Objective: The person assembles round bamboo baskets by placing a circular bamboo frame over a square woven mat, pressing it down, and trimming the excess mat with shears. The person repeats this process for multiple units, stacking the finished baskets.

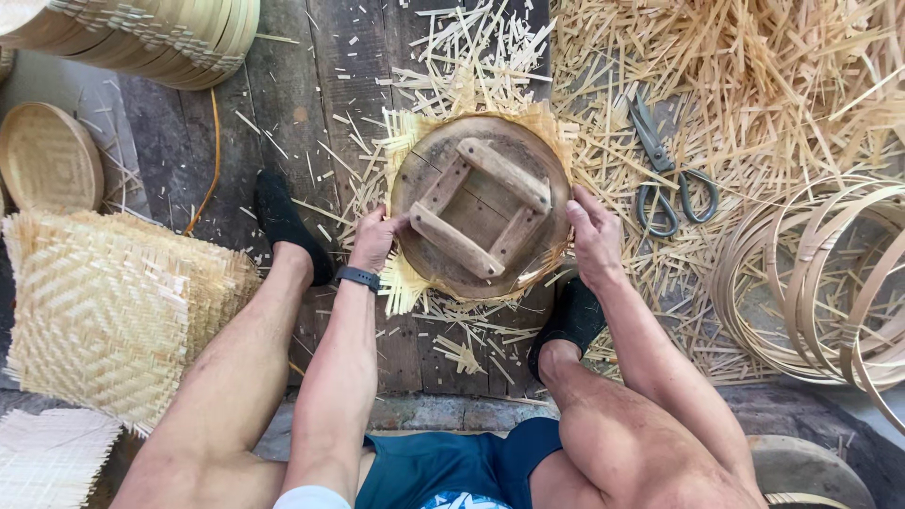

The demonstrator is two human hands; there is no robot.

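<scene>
A round wooden mould [481,205] with crossed wooden bars on top lies on the plank floor, pressed down on a woven bamboo mat [407,141] whose frayed edges stick out around it. My left hand [375,238], with a dark watch on the wrist, grips the mould's left rim. My right hand [594,233] holds the right rim. My two feet in dark shoes rest at either side of the mould.
Grey scissors [665,170] lie to the right among bamboo offcuts. Coiled bamboo hoops [811,283] are at far right. A stack of woven mats [104,311] is at left, a round woven lid [47,155] behind it, stacked baskets [160,38] at top left.
</scene>
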